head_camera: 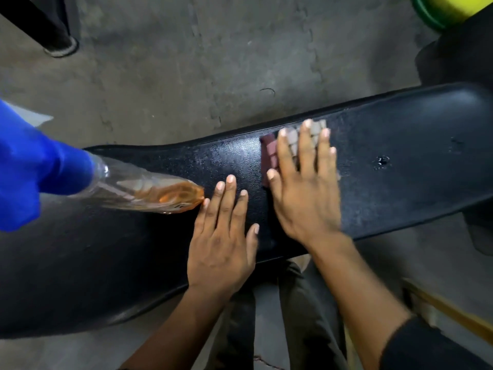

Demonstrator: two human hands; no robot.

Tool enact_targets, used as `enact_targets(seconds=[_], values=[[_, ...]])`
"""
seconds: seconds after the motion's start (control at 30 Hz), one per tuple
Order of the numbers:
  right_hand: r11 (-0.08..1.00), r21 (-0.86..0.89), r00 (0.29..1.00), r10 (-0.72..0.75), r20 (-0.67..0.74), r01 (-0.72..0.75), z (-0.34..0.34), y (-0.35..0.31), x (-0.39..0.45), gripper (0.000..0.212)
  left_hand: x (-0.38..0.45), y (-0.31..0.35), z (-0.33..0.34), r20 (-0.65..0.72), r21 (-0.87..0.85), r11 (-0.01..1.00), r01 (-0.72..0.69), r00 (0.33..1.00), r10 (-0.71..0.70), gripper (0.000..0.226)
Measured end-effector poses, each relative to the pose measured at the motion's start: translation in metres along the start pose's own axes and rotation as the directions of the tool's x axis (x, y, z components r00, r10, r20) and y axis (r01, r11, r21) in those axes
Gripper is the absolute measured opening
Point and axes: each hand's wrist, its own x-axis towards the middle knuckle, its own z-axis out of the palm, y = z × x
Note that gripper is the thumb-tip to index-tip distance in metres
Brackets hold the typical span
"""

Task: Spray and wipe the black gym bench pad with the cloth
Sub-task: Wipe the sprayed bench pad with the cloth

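Note:
The black gym bench pad [400, 166] runs across the view from lower left to upper right. My right hand [304, 182] lies flat, fingers spread, pressing a checked maroon-and-grey cloth [269, 149] onto the pad's middle. Just left of it, my left hand [221, 236] rests flat on the pad with its fingers apart, holding nothing. A clear spray bottle [149, 192] with orange liquid and a blue trigger head [34, 166] lies on its side on the pad at the left, its base touching my left fingertips.
Grey concrete floor [213, 62] lies beyond the pad. A black equipment leg [53, 36] stands at top left. A yellow-green round object [448, 9] sits at top right beside dark gear. The pad has a small hole [382, 161] toward its right end.

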Motion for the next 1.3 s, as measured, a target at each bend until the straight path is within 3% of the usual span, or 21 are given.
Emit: enact_targets(seconds=[0.1, 0.2, 0.33, 0.5, 0.63, 0.8, 0.9, 1.0, 1.13, 1.3], values=[[0.992, 0.023, 0.993, -0.121, -0.011, 0.121, 0.01, 0.006, -0.037, 0.071, 0.0, -0.001, -0.002, -0.003, -0.034, 0.999, 0.002, 1.0, -0.002, 0.062], [0.989, -0.003, 0.989, -0.146, 0.02, 0.146, 0.017, 0.036, -0.079, 0.078, 0.001, 0.0, -0.006, 0.01, -0.054, 0.999, -0.001, 1.0, 0.001, 0.063], [0.997, -0.071, 0.999, 0.009, 0.04, -0.007, 0.009, 0.082, -0.083, 0.075, 0.006, 0.002, -0.01, 0.022, -0.081, 0.996, 0.029, 0.999, -0.027, 0.062], [0.983, 0.028, 0.984, 0.18, -0.015, -0.18, -0.004, 0.081, -0.02, 0.066, 0.014, 0.012, -0.021, 0.026, -0.209, 0.975, 0.069, 0.998, -0.065, 0.058], [0.998, 0.023, 0.998, 0.063, -0.031, -0.062, -0.003, 0.059, 0.002, 0.068, 0.048, 0.045, -0.027, -0.003, -0.336, 0.937, 0.097, 0.995, -0.104, 0.055], [0.99, 0.045, 0.991, -0.132, 0.002, 0.131, 0.008, 0.06, -0.05, 0.072, 0.118, 0.065, -0.038, -0.063, -0.467, 0.862, 0.2, 0.964, -0.258, 0.048], [0.994, -0.002, 0.994, -0.107, 0.033, 0.107, 0.008, 0.097, -0.077, 0.074, 0.148, 0.079, -0.043, -0.088, -0.443, 0.885, 0.14, 0.976, -0.198, 0.045], [1.0, -0.023, 0.999, 0.016, 0.036, -0.015, -0.001, 0.138, -0.067, 0.072, 0.168, 0.1, -0.038, -0.115, -0.398, 0.917, 0.017, 0.991, -0.068, 0.045], [0.987, 0.025, 0.987, 0.159, -0.021, -0.159, -0.014, 0.153, -0.013, 0.067, 0.179, 0.127, -0.013, -0.017, -0.353, 0.935, -0.005, 1.0, -0.001, 0.045], [0.997, 0.055, 0.998, 0.061, -0.017, -0.06, -0.013, 0.152, 0.007, 0.07, 0.174, 0.134, 0.011, -0.059, -0.158, 0.987, -0.042, 0.998, 0.033, 0.046]])
